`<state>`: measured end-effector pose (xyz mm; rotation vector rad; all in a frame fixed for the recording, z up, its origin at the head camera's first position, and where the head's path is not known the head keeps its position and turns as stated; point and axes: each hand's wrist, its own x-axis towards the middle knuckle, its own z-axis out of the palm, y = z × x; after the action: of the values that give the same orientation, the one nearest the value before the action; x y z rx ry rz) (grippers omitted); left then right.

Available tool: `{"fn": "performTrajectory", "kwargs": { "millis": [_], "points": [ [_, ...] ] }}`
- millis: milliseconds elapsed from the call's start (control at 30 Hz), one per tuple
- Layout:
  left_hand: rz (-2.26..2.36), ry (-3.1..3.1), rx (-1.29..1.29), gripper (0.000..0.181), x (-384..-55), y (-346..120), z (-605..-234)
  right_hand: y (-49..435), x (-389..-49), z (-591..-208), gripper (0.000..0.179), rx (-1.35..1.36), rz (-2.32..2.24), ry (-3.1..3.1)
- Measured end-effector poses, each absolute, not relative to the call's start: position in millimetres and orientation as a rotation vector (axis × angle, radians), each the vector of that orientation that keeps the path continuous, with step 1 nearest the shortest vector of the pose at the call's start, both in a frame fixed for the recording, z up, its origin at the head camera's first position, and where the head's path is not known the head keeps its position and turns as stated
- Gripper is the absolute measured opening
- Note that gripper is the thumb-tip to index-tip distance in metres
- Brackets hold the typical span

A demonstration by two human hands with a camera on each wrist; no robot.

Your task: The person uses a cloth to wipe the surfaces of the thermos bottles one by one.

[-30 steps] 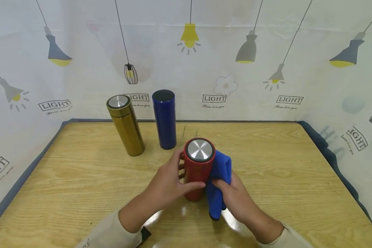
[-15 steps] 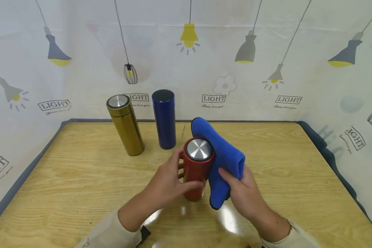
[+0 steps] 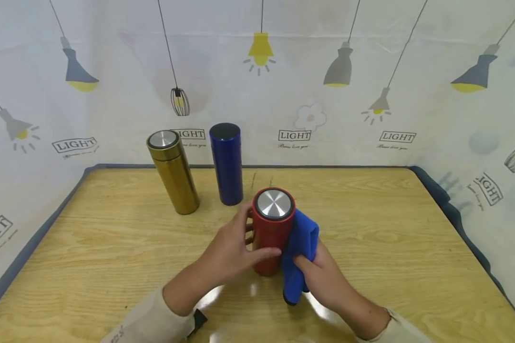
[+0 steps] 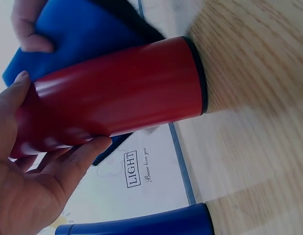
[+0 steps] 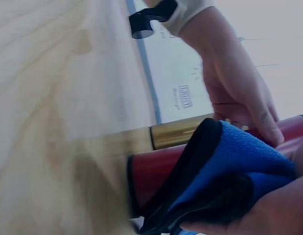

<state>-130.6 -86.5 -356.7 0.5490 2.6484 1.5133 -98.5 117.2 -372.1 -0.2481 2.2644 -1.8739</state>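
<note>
A red thermos flask (image 3: 271, 233) with a shiny steel lid top stands upright near the middle of the table. My left hand (image 3: 229, 247) grips it from the left, thumb across the front and fingers round the far side. On the right, my right hand (image 3: 326, 278) holds a folded blue cloth (image 3: 300, 252) with black edging against the flask's side. In the left wrist view the red flask (image 4: 117, 93) shows its dark base, with the cloth (image 4: 83, 34) behind it. The right wrist view has the cloth (image 5: 239, 152) covering part of the flask.
A gold flask (image 3: 176, 176) and a blue flask (image 3: 227, 166) stand upright at the back left of the wooden table (image 3: 390, 247). Behind the table hangs a pale backdrop (image 3: 257, 105) printed with lamps.
The right hand with the cloth moved up and outward along the red flask, the cloth spreading behind it, then came back down. The left hand kept its grip on the flask.
</note>
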Motion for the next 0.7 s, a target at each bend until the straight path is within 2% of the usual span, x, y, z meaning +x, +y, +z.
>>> {"fn": "performTrajectory", "kwargs": {
  "millis": [200, 400, 700],
  "points": [
    [1.524, 2.618, 0.548, 0.093, -131.2, -87.5, -356.6, 116.0, -98.9, -375.7, 0.074, -0.392, -1.872, 2.255],
    [1.549, 2.599, 0.565, 0.092, -132.2, -88.0, -357.4, 117.3, -100.0, -361.1, 0.094, -0.599, -1.998, 2.260],
    [1.587, 2.565, 0.594, 0.092, -133.5, -89.6, -356.7, 115.8, -100.2, -362.6, 0.097, -0.694, -2.044, 2.241]
  ]
}}
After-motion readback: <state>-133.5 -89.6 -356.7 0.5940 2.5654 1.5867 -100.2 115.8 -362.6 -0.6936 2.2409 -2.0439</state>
